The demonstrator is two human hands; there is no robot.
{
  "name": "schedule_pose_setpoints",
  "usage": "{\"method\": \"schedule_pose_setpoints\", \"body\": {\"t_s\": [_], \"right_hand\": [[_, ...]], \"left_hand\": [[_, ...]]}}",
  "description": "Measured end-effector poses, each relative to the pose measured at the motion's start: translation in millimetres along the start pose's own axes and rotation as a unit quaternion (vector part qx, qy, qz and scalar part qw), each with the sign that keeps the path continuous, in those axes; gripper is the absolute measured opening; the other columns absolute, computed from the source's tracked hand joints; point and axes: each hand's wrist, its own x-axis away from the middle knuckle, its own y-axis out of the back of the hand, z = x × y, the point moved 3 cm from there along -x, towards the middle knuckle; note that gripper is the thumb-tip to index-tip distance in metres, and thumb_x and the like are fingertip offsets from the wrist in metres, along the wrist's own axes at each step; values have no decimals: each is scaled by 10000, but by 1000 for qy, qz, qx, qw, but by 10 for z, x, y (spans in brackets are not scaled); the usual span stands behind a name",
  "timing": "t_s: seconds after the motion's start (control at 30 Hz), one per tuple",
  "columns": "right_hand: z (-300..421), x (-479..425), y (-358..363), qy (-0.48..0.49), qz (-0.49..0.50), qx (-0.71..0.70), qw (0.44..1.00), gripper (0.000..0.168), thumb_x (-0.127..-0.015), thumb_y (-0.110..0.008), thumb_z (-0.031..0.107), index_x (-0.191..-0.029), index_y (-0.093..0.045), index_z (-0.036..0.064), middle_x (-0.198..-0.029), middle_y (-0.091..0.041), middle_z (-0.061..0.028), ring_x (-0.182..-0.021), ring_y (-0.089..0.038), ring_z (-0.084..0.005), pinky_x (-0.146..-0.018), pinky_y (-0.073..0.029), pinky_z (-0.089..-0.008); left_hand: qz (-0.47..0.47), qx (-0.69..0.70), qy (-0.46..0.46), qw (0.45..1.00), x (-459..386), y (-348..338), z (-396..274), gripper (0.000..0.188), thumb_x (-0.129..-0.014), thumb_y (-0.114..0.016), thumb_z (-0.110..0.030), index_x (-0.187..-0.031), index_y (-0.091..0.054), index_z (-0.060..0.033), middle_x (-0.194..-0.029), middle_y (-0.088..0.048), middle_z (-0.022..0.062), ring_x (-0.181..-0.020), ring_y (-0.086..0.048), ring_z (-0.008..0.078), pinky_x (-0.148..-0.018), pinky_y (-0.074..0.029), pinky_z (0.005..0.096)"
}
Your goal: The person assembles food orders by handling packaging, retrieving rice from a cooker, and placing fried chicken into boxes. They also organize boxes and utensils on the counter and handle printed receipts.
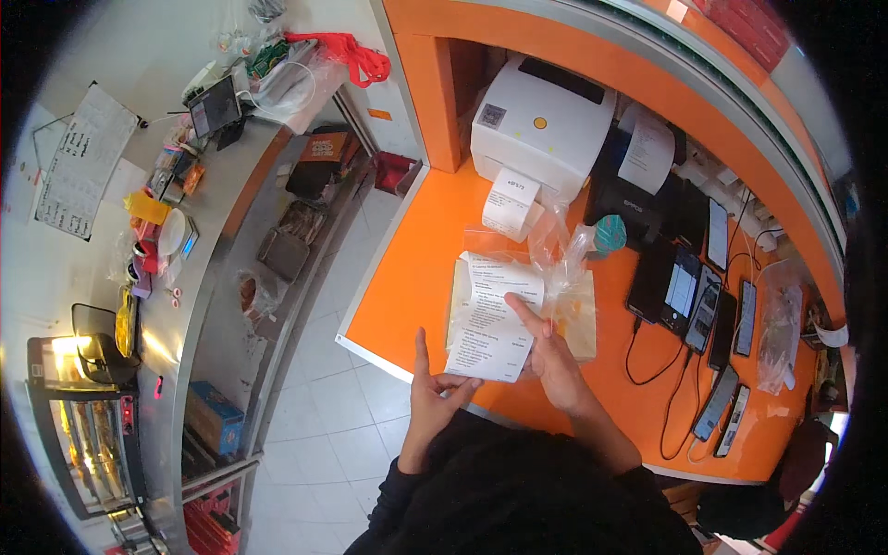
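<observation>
A long printed paper receipt [485,333] lies in front of me, above the orange counter [395,277]. My left hand [440,395] pinches its lower edge between thumb and fingers, with the index finger stretched out. At the receipt's right side is my right hand [551,354], its index finger laid on the print and its other fingers curled at the edge, partly hidden. Behind the paper sits a pale box in a clear plastic bag [572,277], gathered at the top near a roll of teal tape [610,233].
A white label printer [541,125] with a printed label [510,205] stands at the counter's back, beside a black receipt printer [624,201]. Several phones [681,288] with cables lie to the right. A steel counter [198,277] runs along the left, with a scale [187,236] on it.
</observation>
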Motion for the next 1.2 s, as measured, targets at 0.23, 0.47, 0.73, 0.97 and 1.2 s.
{"method": "schedule_pose_setpoints", "body": {"t_s": [0.23,0.47,0.73,0.97,1.2], "right_hand": [[-8,0,5,8,5,5,1000,599,-885,-220,486,-1337,-185,94,-1293,-300,-129,-1014,-482,-227,-787,-449,-333],[-18,-12,10,18,18,2,1000,636,-872,-200,518,-1336,-171,84,-1287,-306,-130,-1037,-475,-233,-804,-439,-341],[-4,-6,4,7,27,-16,999,709,-831,-192,597,-1333,-161,98,-1285,-300,-126,-1056,-464,-243,-806,-437,-337],[14,-21,-28,25,16,-14,999,748,-802,-185,638,-1344,-105,128,-1323,-255,-127,-1110,-419,-246,-841,-412,-353],[68,122,76,-3,159,-4,987,716,-815,-340,561,-1331,-174,94,-1225,-399,-142,-1061,-458,-220,-856,-400,-353]], "left_hand": [[-29,4,-14,999,-42,-17,-6,950,-686,-643,38,-1325,53,-57,-809,-607,146,-712,-617,176,-677,-501,278],[-31,-8,-26,999,-77,-6,60,922,-684,-608,77,-1329,33,-75,-850,-599,172,-743,-618,194,-697,-504,296],[-19,-11,-20,1000,-99,-11,53,877,-686,-583,96,-1329,-12,-74,-895,-591,181,-779,-615,209,-716,-502,306],[-15,-2,-7,1000,-91,-18,26,821,-678,-585,94,-1309,-82,-56,-929,-581,177,-823,-603,216,-753,-488,321],[-81,-242,-212,943,-165,59,271,711,-632,-638,-87,-1227,-257,-1,-983,-553,158,-868,-579,275,-707,-469,353]]}}
